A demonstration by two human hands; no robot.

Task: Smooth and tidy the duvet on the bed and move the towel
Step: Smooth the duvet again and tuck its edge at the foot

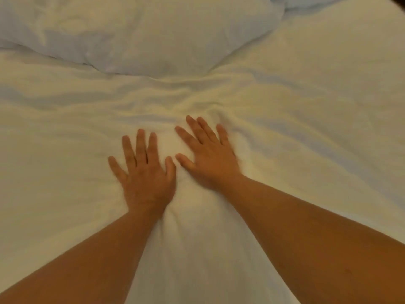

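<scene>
Here, your left hand (143, 172) and right hand (208, 155) lie flat with fingers spread, palms down and grasping nothing, side by side at the centre of the frame on the rumpled white fabric duvet (306, 128), which fills nearly the whole view. Creases fan out from your fingertips toward the plump white fabric pillow (142, 34) at upper centre, which touches the duvet's far folds. The risk, as you press: pushing both palms forward together would likely bunch the loose cloth into a thicker ridge against the pillow instead of flattening it, and could nudge the pillow askew; sweeping outward looks safer. Count: two hands, one duvet, one pillow clearly seen, with a second pale pillow edge (311, 1) at the upper right. No towel shows anywhere in view.
</scene>
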